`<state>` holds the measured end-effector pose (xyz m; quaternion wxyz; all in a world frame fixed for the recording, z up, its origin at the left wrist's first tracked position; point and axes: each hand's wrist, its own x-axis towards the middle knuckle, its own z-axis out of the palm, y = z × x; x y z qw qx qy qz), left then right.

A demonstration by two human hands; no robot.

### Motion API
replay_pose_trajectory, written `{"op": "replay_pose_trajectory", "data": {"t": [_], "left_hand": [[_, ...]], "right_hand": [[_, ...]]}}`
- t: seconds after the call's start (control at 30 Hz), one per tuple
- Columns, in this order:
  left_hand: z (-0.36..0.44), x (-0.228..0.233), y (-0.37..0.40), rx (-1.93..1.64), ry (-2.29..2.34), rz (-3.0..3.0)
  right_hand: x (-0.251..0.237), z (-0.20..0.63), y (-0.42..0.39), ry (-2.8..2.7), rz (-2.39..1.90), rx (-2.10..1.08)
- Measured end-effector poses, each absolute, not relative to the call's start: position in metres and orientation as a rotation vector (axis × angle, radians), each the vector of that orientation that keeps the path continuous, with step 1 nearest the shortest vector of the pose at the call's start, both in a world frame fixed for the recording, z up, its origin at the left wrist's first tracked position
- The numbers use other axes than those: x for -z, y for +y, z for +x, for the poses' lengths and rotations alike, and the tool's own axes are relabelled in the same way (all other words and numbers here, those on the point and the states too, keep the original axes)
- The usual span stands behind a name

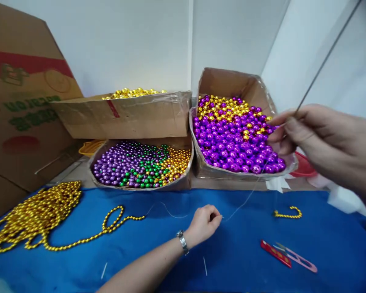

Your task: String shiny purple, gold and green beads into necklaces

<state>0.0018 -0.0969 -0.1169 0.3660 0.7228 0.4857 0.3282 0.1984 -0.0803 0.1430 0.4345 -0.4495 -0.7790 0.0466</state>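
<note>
Left hand (205, 223) pinches thin clear thread (247, 199) low over blue cloth table (158, 244), right hand (326, 142) raised, fingers pressed together on long thin metal needle (320, 67) near cardboard box of purple and gold beads (232, 134), thread running between the hands.

walls: plain white, meeting in a corner (191, 44) ahead of me | bench (238, 260): covered in blue cloth | left: big printed cardboard carton (21, 101) | light: even, soft
</note>
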Motion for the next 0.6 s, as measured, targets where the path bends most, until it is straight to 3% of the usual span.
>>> {"op": "replay_pose_trajectory", "data": {"t": [0.27,0.5,0.6], "left_hand": [[-0.051,0.095,-0.11,-0.61,1.114,1.997],[-0.092,0.008,-0.121,-0.696,1.14,2.106],[-0.086,-0.007,-0.149,-0.853,1.012,2.014]], "right_hand": [[-0.088,0.181,-0.068,-1.915,-1.026,-0.581],[-0.037,0.171,-0.074,-1.803,-1.164,-0.792],[-0.004,0.159,-0.075,-1.763,-1.267,-0.947]]}}
